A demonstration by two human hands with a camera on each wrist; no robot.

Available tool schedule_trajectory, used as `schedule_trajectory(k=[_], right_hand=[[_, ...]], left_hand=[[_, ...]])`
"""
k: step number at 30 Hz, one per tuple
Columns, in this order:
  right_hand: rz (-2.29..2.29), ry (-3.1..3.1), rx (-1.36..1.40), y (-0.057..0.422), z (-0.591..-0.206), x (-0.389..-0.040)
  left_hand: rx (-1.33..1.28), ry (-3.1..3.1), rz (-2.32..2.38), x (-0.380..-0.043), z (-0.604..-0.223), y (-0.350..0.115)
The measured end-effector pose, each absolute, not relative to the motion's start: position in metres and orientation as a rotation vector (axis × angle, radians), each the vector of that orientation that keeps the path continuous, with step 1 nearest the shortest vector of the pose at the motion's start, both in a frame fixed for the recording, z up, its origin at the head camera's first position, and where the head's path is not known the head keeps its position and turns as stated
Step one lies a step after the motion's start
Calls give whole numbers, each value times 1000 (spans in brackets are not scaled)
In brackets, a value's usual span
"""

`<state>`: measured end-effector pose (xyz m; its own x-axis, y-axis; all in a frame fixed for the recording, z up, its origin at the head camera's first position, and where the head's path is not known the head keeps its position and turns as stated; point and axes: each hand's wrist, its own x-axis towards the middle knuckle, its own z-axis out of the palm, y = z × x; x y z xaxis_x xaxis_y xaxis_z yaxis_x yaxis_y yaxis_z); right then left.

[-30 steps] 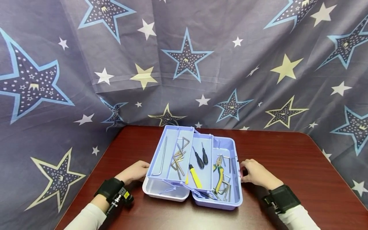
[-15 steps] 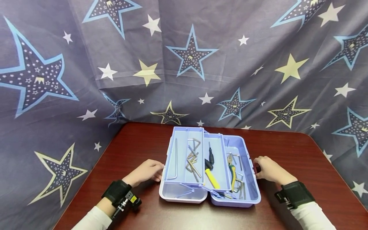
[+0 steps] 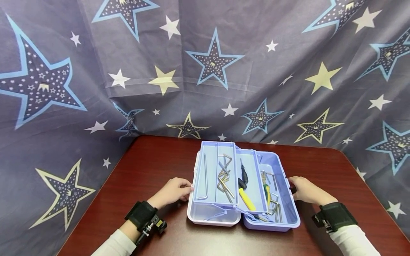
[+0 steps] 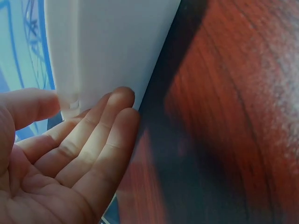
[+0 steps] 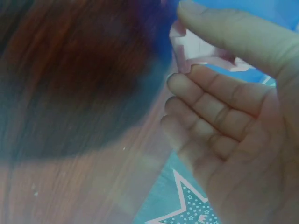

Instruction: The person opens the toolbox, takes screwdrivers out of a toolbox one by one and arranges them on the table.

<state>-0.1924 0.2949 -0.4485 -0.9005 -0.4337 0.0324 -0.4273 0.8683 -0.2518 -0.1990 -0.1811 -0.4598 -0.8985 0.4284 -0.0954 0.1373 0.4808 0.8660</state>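
An opened lilac toolbox [image 3: 295, 213] stands between my hands, its white lid [image 3: 214, 220] folded out left and its trays fanned over it. My left hand [image 3: 173, 192] touches the lid's outer side, fingers nearly straight with the thumb at the rim. On the right, my right hand [image 3: 309, 190] holds a pinkish latch [image 5: 182, 53] between thumb and forefinger. Several hex keys [image 3: 223, 183] lie in the top tray beside a long hex key [image 3: 206, 174]. Lower down are a black screwdriver [image 3: 244, 175], a yellow-handled tool [image 3: 247, 200] and green-and-yellow pliers [image 3: 267, 192].
Dark reddish table [image 3: 153, 156] lies under the box, with its far edge against a grey star-patterned cloth [image 3: 205, 106]. More hex keys [image 3: 278, 209] are in the box's deep bottom.
The toolbox has shifted right along the table, and both hands have moved with it. The screwdrivers have slid in the middle tray, one now lying against the yellow-handled tool.
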Motion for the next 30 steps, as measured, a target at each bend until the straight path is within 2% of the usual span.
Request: schedule_trajectory(k=[3,7,11,15,21,30], right_hand=[[-305,3106,-713,295,-436,-193],[-333,3193,-673,280,-395,-197],[-507,3079,-699,245,-350,-205],[-585,2913,-781,207,-329,-215],[-467,2848,-713,161,-336,-232],[-335,2882,-510,133,-379,-237]], left_hand=[[433,2354,1436,-199,-459,-182],[413,2302,1470,-201,-458,-182],[404,2316,1472,-203,-458,-181],[388,2344,1469,-203,-451,-178],[383,2355,1458,-190,-422,-171],[373,2328,1454,-203,-462,-181]])
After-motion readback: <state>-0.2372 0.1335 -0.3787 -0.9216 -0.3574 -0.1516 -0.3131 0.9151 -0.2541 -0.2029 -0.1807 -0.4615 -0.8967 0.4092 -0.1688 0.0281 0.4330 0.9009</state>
